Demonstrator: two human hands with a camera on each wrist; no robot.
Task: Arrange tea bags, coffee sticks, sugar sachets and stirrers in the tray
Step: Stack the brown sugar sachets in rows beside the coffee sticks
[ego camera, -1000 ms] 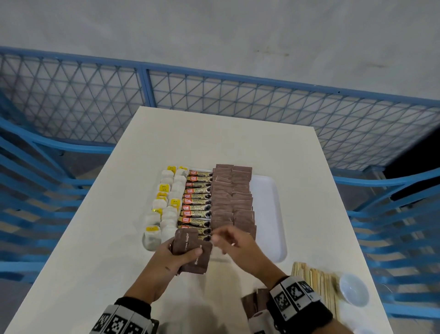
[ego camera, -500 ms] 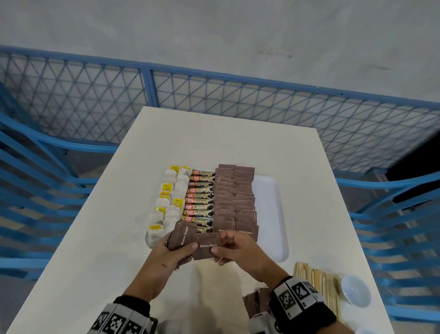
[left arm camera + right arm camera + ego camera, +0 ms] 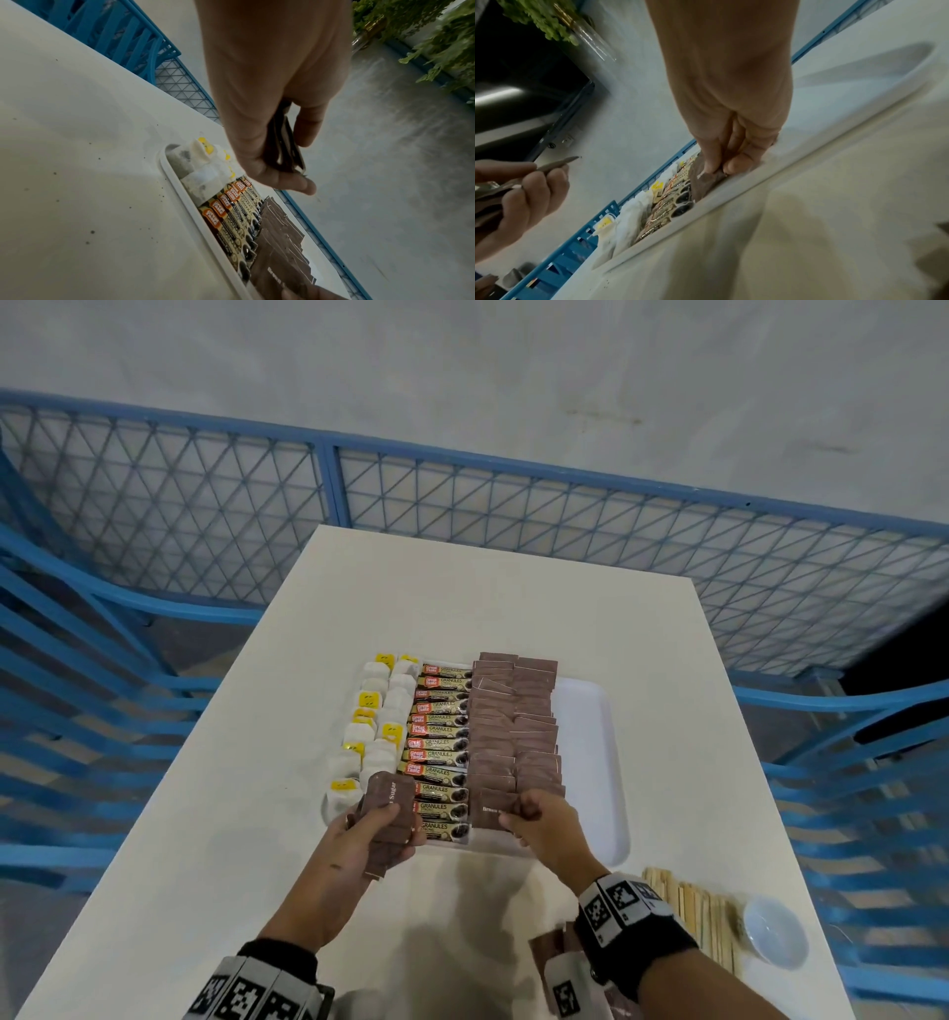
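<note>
A white tray (image 3: 590, 762) lies mid-table with white tea bags (image 3: 380, 711) at its left, gold coffee sticks (image 3: 441, 742) beside them and two rows of brown sugar sachets (image 3: 513, 726) in the middle. My left hand (image 3: 375, 829) grips a small stack of brown sugar sachets (image 3: 387, 809) just above the tray's near left corner; the stack (image 3: 285, 146) shows edge-on in the left wrist view. My right hand (image 3: 534, 819) pinches one brown sachet (image 3: 493, 809) and holds it down at the near end of the sachet rows, against the tray's near rim (image 3: 757, 178).
Wooden stirrers (image 3: 693, 916) lie on the table near the right front, next to a small white bowl (image 3: 775, 937). More brown sachets (image 3: 552, 952) lie under my right wrist. A blue mesh fence (image 3: 462, 505) surrounds the white table (image 3: 488, 598).
My right hand took one sachet from the stack in my left hand and carried it right and down into the tray's near end. The left hand stayed with the stack.
</note>
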